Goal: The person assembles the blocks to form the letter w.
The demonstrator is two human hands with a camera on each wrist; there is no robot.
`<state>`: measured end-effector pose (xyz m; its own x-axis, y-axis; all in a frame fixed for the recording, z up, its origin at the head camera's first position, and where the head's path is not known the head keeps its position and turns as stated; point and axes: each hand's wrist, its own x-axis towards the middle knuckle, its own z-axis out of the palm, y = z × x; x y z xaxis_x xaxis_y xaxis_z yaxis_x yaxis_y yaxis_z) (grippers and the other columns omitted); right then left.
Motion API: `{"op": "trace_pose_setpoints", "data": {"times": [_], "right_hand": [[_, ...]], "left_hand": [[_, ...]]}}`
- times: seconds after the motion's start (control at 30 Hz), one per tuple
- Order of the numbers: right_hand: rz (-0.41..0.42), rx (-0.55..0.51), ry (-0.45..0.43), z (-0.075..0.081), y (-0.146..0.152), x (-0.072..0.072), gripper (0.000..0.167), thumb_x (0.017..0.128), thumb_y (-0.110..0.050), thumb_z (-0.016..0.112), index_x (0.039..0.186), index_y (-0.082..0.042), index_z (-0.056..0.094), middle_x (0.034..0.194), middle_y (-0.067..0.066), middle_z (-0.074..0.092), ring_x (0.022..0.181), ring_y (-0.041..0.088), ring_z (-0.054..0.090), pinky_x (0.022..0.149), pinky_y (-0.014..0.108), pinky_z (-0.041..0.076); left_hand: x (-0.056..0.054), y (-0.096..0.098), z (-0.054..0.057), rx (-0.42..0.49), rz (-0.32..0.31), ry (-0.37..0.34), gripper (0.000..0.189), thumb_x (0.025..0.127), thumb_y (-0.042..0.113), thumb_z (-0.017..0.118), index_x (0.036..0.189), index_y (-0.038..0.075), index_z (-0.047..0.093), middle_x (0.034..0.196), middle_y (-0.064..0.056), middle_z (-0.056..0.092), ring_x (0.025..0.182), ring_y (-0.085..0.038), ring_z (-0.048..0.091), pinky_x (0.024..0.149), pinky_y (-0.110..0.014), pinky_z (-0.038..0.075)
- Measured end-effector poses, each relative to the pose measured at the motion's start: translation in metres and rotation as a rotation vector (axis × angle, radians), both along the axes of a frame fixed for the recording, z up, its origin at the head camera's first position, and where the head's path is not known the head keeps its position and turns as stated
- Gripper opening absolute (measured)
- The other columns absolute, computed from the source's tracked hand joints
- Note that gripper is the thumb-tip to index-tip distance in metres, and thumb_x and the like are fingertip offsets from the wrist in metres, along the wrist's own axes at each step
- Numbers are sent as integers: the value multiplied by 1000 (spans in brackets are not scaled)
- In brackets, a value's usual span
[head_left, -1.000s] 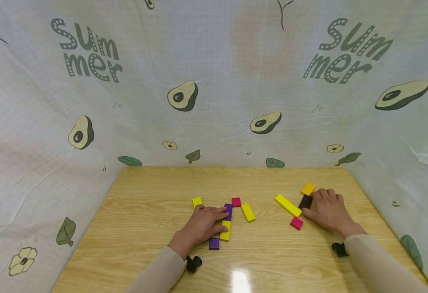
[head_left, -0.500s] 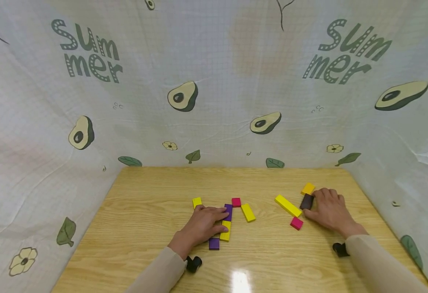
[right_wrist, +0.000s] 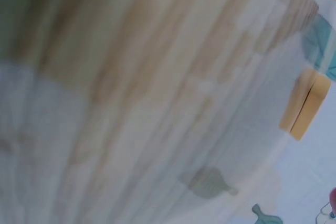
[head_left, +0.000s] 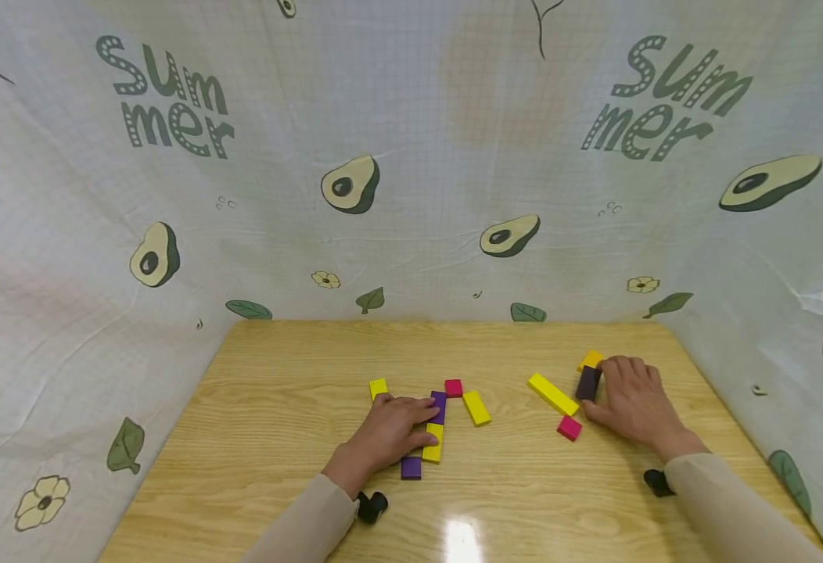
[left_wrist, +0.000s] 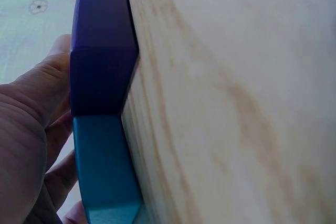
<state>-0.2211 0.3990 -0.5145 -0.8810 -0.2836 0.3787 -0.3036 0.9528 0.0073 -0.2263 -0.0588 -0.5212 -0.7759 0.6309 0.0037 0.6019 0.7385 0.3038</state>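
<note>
The held block [head_left: 589, 383] is looking nearly black, the long block [head_left: 553, 394] yellow, a small block [head_left: 569, 428] pinkish red. The cloth [head_left: 418, 266] is showing green avocado prints on white, the surface [head_left: 299, 367] tan wood grain.

We can see four yellow blocks [head_left: 476, 408], two red blocks [head_left: 569, 428], two purple blocks [head_left: 411, 468], one orange block [head_left: 591, 360], one dark block [head_left: 587, 384] and one teal block [left_wrist: 105, 166].

Gap between yellow block [head_left: 476, 408] and yellow bar [head_left: 553, 394], cloth wall [head_left: 422, 117] behind
</note>
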Motion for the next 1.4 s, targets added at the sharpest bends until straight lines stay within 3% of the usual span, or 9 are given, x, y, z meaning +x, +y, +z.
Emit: {"op": "trace_pose_setpoints", "data": {"times": [0.33, 0.57, 0.97, 1.4], "right_hand": [[42, 28, 32, 5, -13, 0, 65, 80, -42, 85, 114, 4, 53, 117, 25, 57, 110, 47, 49, 91, 63, 39], [72, 25, 8, 15, -37, 3, 66, 79, -41, 86, 121, 3, 59, 120, 23, 61, 114, 45, 50, 95, 63, 39], [232, 72, 51, 12, -75, 10, 58, 80, -41, 84, 118, -3, 64, 118, 14, 63, 108, 36, 55, 91, 55, 40], [321, 101, -127, 4, -108, 27, 62, 86, -51, 81, 129, -9, 66, 125, 5, 65, 116, 27, 55, 97, 50, 43]], "left_hand": [[1, 0, 1, 2, 3, 0, 56, 104, 52, 61, 153, 25, 58, 160, 7, 53, 144, -21, 54, 114, -57, 35], [1, 0, 1, -3, 3, 3, 56, 104, 52, 61, 153, 25, 58, 160, 7, 53, 144, -20, 54, 114, -57, 35], [3, 0, 3, 9, 5, -1, 56, 104, 51, 62, 153, 25, 59, 159, 7, 54, 144, -21, 55, 113, -56, 35], [1, 0, 1, 2, 4, 8, 56, 104, 52, 62, 153, 26, 59, 159, 7, 54, 144, -20, 55, 113, -55, 35]]}}
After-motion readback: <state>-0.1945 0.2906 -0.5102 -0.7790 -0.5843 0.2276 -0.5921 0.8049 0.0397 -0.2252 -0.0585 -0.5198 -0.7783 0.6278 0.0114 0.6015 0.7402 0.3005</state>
